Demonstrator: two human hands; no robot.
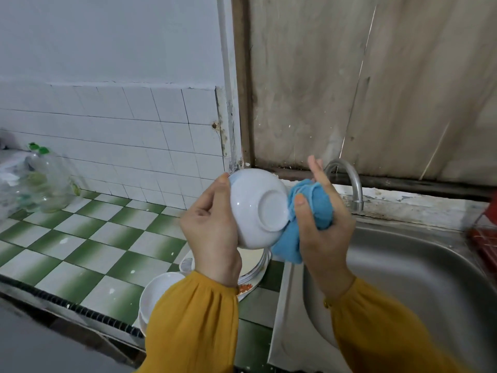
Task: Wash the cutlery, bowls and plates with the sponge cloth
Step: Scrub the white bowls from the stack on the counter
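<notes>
Bowl (pixel 255 208) held up, base facing the camera; left hand (pixel 212 224) curled round its 9 o'clock rim. Sponge cloth (pixel 309 211) touching the bowl at 3 o'clock, bunched and pinched under the thumb of right hand (pixel 322 230). Sink (pixel 416 265) at 4 o'clock. Stacked plates (pixel 255 267) on table (pixel 80 238) at 6 o'clock, under the bowl.

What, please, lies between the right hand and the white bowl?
The blue sponge cloth, held by the right hand, lies against the underside of the white bowl, as the head view shows.
</notes>
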